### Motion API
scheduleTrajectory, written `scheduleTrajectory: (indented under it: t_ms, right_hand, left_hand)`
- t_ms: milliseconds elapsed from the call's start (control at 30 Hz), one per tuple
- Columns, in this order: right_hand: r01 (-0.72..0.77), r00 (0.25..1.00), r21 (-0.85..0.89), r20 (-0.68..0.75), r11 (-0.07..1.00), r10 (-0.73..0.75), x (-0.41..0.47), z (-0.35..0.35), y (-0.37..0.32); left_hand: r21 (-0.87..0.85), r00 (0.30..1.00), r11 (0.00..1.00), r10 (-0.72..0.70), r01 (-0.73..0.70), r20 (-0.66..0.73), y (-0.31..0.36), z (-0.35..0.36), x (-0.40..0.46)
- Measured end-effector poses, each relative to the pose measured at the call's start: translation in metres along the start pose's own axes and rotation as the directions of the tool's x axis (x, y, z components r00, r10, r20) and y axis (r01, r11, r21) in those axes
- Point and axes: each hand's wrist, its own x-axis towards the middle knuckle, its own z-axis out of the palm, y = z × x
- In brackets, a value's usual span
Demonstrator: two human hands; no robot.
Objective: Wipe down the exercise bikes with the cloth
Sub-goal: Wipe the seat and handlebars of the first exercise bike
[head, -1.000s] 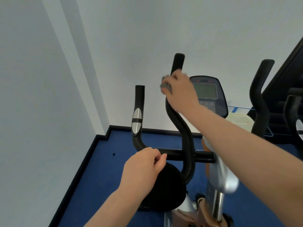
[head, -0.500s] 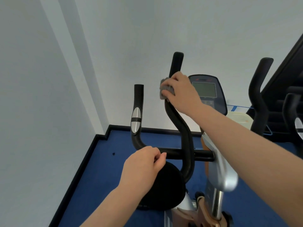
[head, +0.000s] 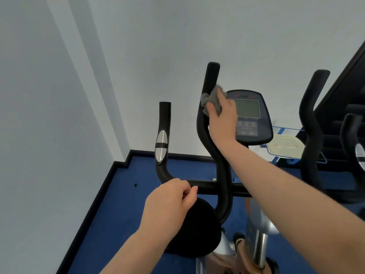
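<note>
wall: pale grey-white walls (head: 59,115) meet in a corner at far left, dark skirting along the bottom
floor: blue carpet floor (head: 122,204) below, small dark speck on it near the corner
left handle: short black upright handlebar with silver oval pulse sensor (head: 162,143), curves down into the black horizontal crossbar (head: 205,188)
left hand: left hand (head: 167,206) at the crossbar's left end, fingers curled over the bar, thumb tip up near the forefinger; grip on the bar looks loose, underside hidden
seat/disc: round black padded disc (head: 197,228) just below the left hand, partly covered by it
tall handle: long black S-curved foam handlebar (head: 211,80) rising from the crossbar, top end free
cloth: crumpled grey wiping cloth (head: 211,99) pressed against the upper part of the tall handle, bunched between bar and palm
right hand: right hand (head: 223,119) clamped on the cloth, thumb over it at the bar, fingers wrapped behind
console: dark blue oval display console with grey screen and buttons (head: 250,115) right behind the right hand, partly covered by it
frame: silver and copper bike post (head: 258,240) at bottom
tray: cream lidded plastic container on a blue wire rack (head: 284,145) behind the console
second bike: black curved handlebar of a neighbouring machine (head: 310,115) at right edge, well apart from both hands
</note>
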Motion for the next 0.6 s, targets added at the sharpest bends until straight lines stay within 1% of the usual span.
scheduleTrajectory:
  t_ms: [33, 100, 167, 200, 233, 267, 333, 367, 400, 433, 467, 500, 533, 600]
  right_hand:
    - [-0.031, 0.999, -0.008, 0.024, 0.999, 0.031, -0.003, -0.004, 0.002]
    - [-0.078, 0.997, 0.099, 0.004, 0.992, 0.078, 0.016, -0.009, -0.004]
    - [-0.07, 0.996, 0.128, -0.044, 0.989, 0.076, 0.037, -0.009, -0.019]
    - [-0.075, 0.996, 0.137, -0.028, 0.988, 0.079, 0.036, -0.007, -0.022]
    - [-0.106, 0.994, 0.146, 0.024, 0.984, 0.103, 0.028, -0.005, -0.022]
    - [-0.12, 0.99, 0.094, 0.086, 0.988, 0.112, 0.018, -0.005, -0.017]
    - [-0.131, 0.965, -0.123, 0.21, 0.984, 0.155, 0.0, -0.018, -0.01]
    - [-0.168, 0.941, -0.176, 0.265, 0.97, 0.211, -0.001, -0.028, -0.009]
    - [-0.237, 0.911, -0.166, 0.306, 0.957, 0.278, 0.006, -0.035, -0.01]
    - [-0.3, 0.891, -0.107, 0.323, 0.948, 0.319, 0.013, -0.038, -0.017]
    - [-0.336, 0.885, -0.037, 0.33, 0.941, 0.329, 0.017, -0.038, -0.024]
    - [-0.341, 0.891, 0.011, 0.322, 0.94, 0.32, 0.017, -0.034, -0.03]
    - [-0.304, 0.907, -0.016, 0.303, 0.953, 0.294, 0.011, -0.027, -0.036]
    - [-0.164, 0.931, -0.192, 0.293, 0.968, 0.216, -0.01, -0.021, -0.032]
  left_hand:
    - [0.002, 1.0, 1.0, 0.005, -0.005, -0.005, 0.0, 0.0, 0.0]
    - [0.013, 1.0, 1.0, 0.02, -0.02, -0.01, -0.001, 0.0, 0.001]
    - [0.027, 1.0, 0.999, 0.028, -0.028, -0.004, 0.0, 0.001, 0.004]
    - [0.034, 1.0, 0.999, 0.027, -0.027, -0.001, 0.0, 0.0, 0.004]
    - [0.038, 1.0, 0.999, 0.026, -0.026, -0.004, -0.001, 0.001, 0.004]
    - [0.04, 1.0, 0.999, 0.024, -0.024, -0.013, -0.001, 0.001, 0.003]
    - [0.045, 0.999, 0.999, 0.026, -0.025, -0.024, -0.001, 0.002, 0.003]
    - [0.046, 0.999, 0.999, 0.028, -0.027, -0.024, -0.002, 0.003, 0.003]
    - [0.047, 0.999, 0.999, 0.029, -0.028, -0.021, -0.002, 0.003, 0.004]
    - [0.047, 0.999, 0.998, 0.03, -0.03, -0.014, -0.002, 0.003, 0.005]
    - [0.044, 1.0, 0.999, 0.031, -0.031, -0.005, -0.002, 0.003, 0.006]
    - [0.036, 1.0, 0.999, 0.028, -0.028, -0.001, -0.002, 0.003, 0.006]
    - [0.029, 1.0, 0.999, 0.025, -0.025, 0.0, -0.003, 0.003, 0.006]
    - [0.027, 1.0, 0.999, 0.025, -0.025, -0.005, -0.003, 0.003, 0.004]
